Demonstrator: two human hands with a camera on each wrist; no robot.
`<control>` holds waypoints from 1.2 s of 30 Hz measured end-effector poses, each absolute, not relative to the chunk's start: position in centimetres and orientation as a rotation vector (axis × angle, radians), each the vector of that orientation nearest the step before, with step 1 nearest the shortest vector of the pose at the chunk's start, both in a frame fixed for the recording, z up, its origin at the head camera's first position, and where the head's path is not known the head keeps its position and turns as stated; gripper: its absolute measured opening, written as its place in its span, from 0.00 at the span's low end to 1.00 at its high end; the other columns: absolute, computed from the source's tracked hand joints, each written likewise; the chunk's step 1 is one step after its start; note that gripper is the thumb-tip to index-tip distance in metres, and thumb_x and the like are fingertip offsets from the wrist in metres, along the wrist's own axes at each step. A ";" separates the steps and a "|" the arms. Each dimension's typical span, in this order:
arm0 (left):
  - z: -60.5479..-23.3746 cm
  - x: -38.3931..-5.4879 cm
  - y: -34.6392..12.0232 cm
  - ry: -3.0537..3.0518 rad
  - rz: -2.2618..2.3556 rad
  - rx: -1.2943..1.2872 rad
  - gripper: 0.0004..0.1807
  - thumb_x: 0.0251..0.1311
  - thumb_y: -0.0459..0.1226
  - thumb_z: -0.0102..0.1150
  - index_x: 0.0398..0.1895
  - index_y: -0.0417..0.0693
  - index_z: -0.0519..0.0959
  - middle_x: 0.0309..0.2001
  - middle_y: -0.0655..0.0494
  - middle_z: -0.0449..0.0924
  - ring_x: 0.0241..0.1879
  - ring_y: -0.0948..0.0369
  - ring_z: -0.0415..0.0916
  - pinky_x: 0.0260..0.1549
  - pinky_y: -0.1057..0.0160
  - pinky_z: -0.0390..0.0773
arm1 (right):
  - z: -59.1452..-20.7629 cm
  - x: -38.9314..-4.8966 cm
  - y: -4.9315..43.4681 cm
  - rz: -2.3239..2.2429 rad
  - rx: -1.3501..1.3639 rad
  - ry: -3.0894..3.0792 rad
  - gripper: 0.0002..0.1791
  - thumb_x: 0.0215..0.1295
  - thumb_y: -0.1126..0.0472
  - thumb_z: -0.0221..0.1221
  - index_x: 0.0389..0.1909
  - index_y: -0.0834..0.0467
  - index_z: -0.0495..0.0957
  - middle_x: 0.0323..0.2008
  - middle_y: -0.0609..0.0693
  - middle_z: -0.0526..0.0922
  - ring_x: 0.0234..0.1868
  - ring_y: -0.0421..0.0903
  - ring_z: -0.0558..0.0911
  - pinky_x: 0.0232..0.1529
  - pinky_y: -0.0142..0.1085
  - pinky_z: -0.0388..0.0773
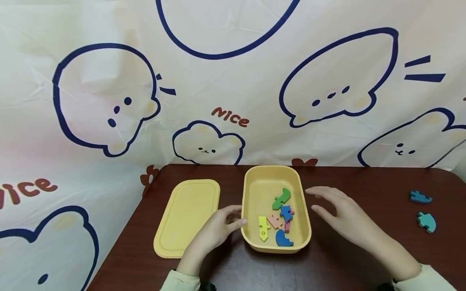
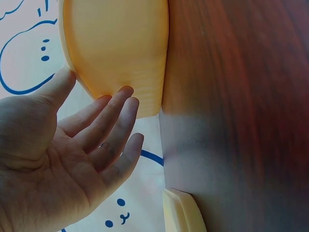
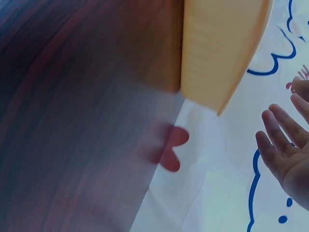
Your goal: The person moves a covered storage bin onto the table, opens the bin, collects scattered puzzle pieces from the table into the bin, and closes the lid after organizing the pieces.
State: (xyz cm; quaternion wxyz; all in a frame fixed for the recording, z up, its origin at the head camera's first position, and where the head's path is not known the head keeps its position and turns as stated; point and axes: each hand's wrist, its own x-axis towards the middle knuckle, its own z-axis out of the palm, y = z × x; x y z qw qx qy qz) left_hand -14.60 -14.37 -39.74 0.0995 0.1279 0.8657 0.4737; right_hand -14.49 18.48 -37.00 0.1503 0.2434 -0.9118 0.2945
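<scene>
In yellow box (image 1: 258, 194): colourful puzzle pieces (image 1: 275, 221); lid (image 1: 189, 214) nearby.

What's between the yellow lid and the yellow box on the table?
In the head view, the person's left hand is between the yellow lid and the yellow box; farther back, that gap shows only bare dark tabletop.

Right grip (image 3: 291, 158) apart from yellow box (image 3: 222, 48)

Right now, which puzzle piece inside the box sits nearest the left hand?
The yellow piece, leftmost in the box; the green piece, pink pieces and blue pieces all lie farther from the left hand.
</scene>
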 end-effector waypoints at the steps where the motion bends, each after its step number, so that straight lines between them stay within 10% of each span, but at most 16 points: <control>1: -39.7 -14.6 -14.4 2.561 1.402 0.380 0.23 0.67 0.39 0.62 0.61 0.36 0.75 0.51 0.46 0.80 0.48 0.52 0.80 0.47 0.53 0.79 | -37.0 -14.5 18.8 0.823 0.698 -2.606 0.23 0.62 0.68 0.67 0.58 0.53 0.78 0.56 0.49 0.80 0.57 0.50 0.77 0.51 0.49 0.76; 15: -39.9 -14.7 -14.4 2.571 1.400 0.391 0.24 0.66 0.39 0.63 0.61 0.36 0.75 0.51 0.45 0.80 0.48 0.51 0.80 0.47 0.53 0.79 | -37.2 -15.0 24.5 0.669 0.588 -2.607 0.25 0.58 0.69 0.69 0.57 0.55 0.78 0.53 0.57 0.80 0.54 0.56 0.77 0.47 0.53 0.74; 25: -40.0 -14.7 -14.3 2.574 1.392 0.390 0.24 0.66 0.39 0.63 0.61 0.36 0.75 0.52 0.46 0.80 0.49 0.51 0.80 0.47 0.53 0.79 | -37.8 -15.7 28.5 0.573 0.586 -2.592 0.23 0.57 0.70 0.69 0.55 0.57 0.79 0.51 0.58 0.81 0.51 0.56 0.77 0.47 0.14 0.59; 32: -40.0 -14.6 -14.4 2.576 1.388 0.378 0.24 0.66 0.39 0.63 0.61 0.36 0.75 0.51 0.46 0.80 0.49 0.51 0.80 0.47 0.53 0.79 | -37.7 -16.3 30.3 0.530 0.536 -2.657 0.20 0.61 0.68 0.66 0.54 0.59 0.79 0.51 0.60 0.80 0.53 0.60 0.77 0.45 0.54 0.71; 36: -40.0 -14.6 -14.4 2.578 1.387 0.376 0.24 0.66 0.40 0.63 0.61 0.36 0.75 0.52 0.46 0.80 0.49 0.51 0.80 0.47 0.53 0.79 | -37.7 -16.9 31.5 0.517 0.497 -2.683 0.20 0.60 0.70 0.67 0.54 0.60 0.79 0.51 0.63 0.80 0.53 0.62 0.76 0.44 0.57 0.72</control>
